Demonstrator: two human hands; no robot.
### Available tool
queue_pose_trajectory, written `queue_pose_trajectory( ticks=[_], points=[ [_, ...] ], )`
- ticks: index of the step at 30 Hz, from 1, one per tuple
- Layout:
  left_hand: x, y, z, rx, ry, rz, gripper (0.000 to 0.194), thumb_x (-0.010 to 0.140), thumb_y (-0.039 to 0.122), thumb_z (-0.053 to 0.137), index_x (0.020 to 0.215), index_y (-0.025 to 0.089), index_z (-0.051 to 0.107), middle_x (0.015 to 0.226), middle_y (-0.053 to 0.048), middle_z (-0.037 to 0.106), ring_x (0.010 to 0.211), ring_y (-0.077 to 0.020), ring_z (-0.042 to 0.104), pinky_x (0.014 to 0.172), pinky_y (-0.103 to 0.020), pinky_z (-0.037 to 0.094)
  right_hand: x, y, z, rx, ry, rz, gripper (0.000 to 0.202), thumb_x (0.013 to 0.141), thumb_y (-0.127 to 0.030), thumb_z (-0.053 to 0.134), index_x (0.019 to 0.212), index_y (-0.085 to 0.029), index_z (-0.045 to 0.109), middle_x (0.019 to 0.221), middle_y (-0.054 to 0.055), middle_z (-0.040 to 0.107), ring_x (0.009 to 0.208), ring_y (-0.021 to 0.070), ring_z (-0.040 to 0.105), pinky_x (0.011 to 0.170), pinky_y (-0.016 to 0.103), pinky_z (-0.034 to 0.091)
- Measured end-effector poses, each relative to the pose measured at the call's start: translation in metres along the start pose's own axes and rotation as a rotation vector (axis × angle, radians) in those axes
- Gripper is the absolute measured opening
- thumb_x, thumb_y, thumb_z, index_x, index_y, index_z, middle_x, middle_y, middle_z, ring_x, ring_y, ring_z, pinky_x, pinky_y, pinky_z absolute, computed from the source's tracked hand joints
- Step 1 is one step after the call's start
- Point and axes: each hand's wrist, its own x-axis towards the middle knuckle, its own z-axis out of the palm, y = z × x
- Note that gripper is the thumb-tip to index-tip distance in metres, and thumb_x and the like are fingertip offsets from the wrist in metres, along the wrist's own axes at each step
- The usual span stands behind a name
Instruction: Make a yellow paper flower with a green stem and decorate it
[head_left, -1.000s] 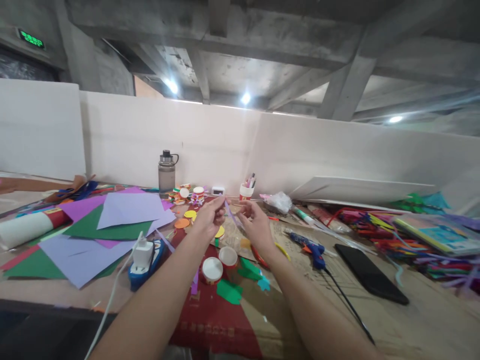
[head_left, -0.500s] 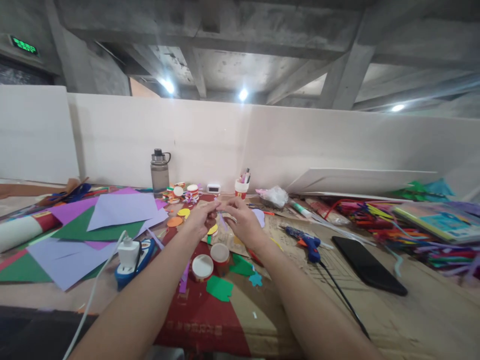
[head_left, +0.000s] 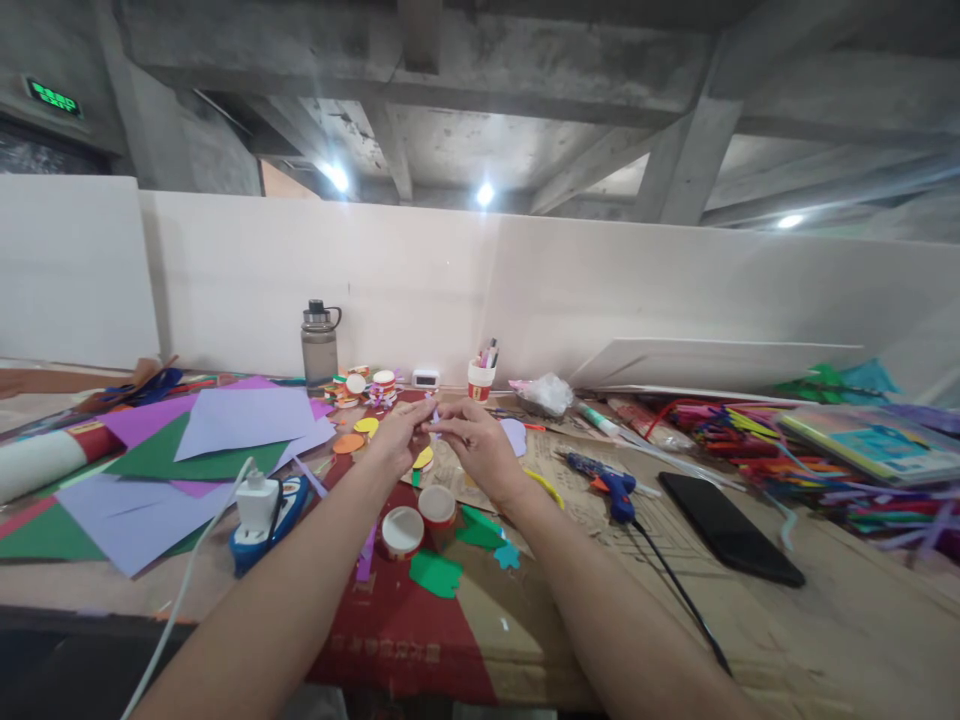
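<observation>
My left hand [head_left: 403,432] and my right hand [head_left: 474,442] meet over the middle of the table, fingertips pinched close together. Between them shows a small light purple piece [head_left: 436,414], mostly covered by the fingers. Just below the hands lie two paper cups with white round faces, one [head_left: 403,531] beside the other [head_left: 437,506]. Green paper pieces [head_left: 436,574] and a blue flower shape [head_left: 508,555] are near the cups. Yellow [head_left: 367,426] and orange [head_left: 348,443] discs lie left of my left hand, and a pale purple round piece [head_left: 514,436] is behind my right wrist.
Purple and green sheets [head_left: 244,422], a power strip [head_left: 296,499] and a bottle [head_left: 320,346] stand or lie left. A blue glue gun [head_left: 616,486] with its cord, a phone [head_left: 730,527] and colourful pipe cleaners [head_left: 720,432] are right. A pen cup [head_left: 481,380] stands behind.
The fingers of my right hand have closed in toward my left fingertips, and the purple strip that hung lower between the hands now shows higher up. The view has shifted slightly.
</observation>
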Motion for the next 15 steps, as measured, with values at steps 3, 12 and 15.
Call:
queue_pose_trajectory(
  ticks=[3, 12, 15],
  points=[
    [-0.0016, -0.0012, 0.0046, -0.030, 0.021, 0.043, 0.014, 0.064, 0.014, 0.079, 0.066, 0.010, 0.065, 0.057, 0.001, 0.060, 0.043, -0.0021, 0.049, 0.038, -0.010, 0.036, -0.0005, -0.0014, 0.0004, 0.000, -0.001, 0.016, 0.024, 0.088, -0.014, 0.058, 0.098, -0.028, 0.075, 0.097, 0.006, 0.064, 0.094, 0.0181, 0.060, 0.083, 0.034, 0.052],
    [0.0013, -0.0039, 0.0008, -0.016, 0.021, 0.047, 0.015, 0.065, 0.016, 0.079, 0.068, 0.011, 0.065, 0.062, -0.001, 0.063, 0.046, -0.0033, 0.051, 0.039, -0.012, 0.035, -0.0010, -0.0039, 0.0014, -0.010, 0.028, -0.018, 0.019, 0.088, -0.018, 0.060, 0.098, -0.026, 0.074, 0.098, 0.007, 0.064, 0.094, 0.0180, 0.061, 0.082, 0.034, 0.052],
    [0.0027, -0.0052, -0.0017, 0.007, 0.010, 0.061, 0.017, 0.064, 0.019, 0.079, 0.068, 0.010, 0.065, 0.059, 0.000, 0.060, 0.045, -0.0031, 0.048, 0.039, -0.013, 0.032, -0.0002, -0.0094, 0.0005, -0.007, 0.036, -0.007, 0.017, 0.089, -0.019, 0.059, 0.096, -0.026, 0.074, 0.099, 0.008, 0.065, 0.095, 0.0185, 0.061, 0.083, 0.035, 0.052]
  ],
)
